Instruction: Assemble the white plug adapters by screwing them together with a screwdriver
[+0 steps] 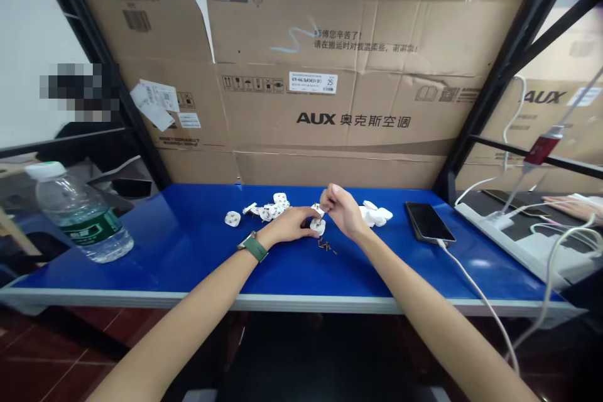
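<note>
My left hand (293, 224), with a green watch band on the wrist, pinches a small white rounded-square plastic piece (318, 227) against the blue table. Over that piece my right hand (345, 210) is closed around a thin tool that looks like a screwdriver, its shaft pointing down at the piece; the fingers mostly hide the handle. Several small brass-coloured screws (326, 245) lie loose just in front. Left of my hands is a cluster of white pieces with metal parts (276, 208), and one single piece (232, 218). Smooth white covers (377, 214) are heaped beside my right wrist.
A black phone (429, 222) with a white cable lies at the right. Beyond it runs a white power strip (513, 242) with cables. A water bottle (80, 213) stands at the left. Cardboard (358, 157) walls off the back. Other people sit at left and right.
</note>
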Demonstrator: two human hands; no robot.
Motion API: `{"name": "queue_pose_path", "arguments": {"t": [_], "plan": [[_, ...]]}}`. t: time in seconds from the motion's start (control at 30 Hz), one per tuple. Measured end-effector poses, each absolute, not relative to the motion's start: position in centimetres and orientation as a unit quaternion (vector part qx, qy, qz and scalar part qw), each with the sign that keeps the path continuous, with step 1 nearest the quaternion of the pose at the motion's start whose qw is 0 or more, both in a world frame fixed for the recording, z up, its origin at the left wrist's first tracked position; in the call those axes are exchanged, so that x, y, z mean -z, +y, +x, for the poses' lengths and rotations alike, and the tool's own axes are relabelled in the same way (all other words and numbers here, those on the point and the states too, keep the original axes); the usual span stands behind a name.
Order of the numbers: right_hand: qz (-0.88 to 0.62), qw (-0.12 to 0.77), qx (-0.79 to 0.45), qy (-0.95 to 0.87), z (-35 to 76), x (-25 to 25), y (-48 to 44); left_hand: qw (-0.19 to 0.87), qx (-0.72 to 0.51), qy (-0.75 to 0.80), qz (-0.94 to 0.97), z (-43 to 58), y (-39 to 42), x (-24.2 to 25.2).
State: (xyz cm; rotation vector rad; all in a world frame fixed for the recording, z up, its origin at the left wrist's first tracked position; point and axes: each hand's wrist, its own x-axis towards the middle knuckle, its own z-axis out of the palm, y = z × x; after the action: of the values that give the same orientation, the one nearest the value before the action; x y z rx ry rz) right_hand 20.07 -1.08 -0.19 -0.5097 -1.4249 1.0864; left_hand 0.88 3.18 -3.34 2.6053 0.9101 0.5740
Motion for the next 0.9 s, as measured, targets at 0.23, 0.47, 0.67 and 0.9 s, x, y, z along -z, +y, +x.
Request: {"name": "queue_pose_path", "arguments": {"t": [0.23,0.47,0.67,0.9], "plan": [[-0.228,0.595,-0.463,-0.615,19.9,0.3,-1.0,0.166,-0.204,0.322,0.909,0.9,3.2,3.4],[-0.256,0.611,-0.453,-0.596,19.9,1.0,-0.1,0.174,-0.205,0.315,0.91,0.9,3.4,3.6],[-0.3,0.579,-0.456,-0.605,21.1,1.4,0.6,0.169,-0.205,0.31,0.913,0.8,3.3,3.4],[-0.367,0.543,-0.28,-0.701,21.9,1.2,0.2,0.171,-0.21,0.298,0.915,0.9,3.1,3.3]]}}
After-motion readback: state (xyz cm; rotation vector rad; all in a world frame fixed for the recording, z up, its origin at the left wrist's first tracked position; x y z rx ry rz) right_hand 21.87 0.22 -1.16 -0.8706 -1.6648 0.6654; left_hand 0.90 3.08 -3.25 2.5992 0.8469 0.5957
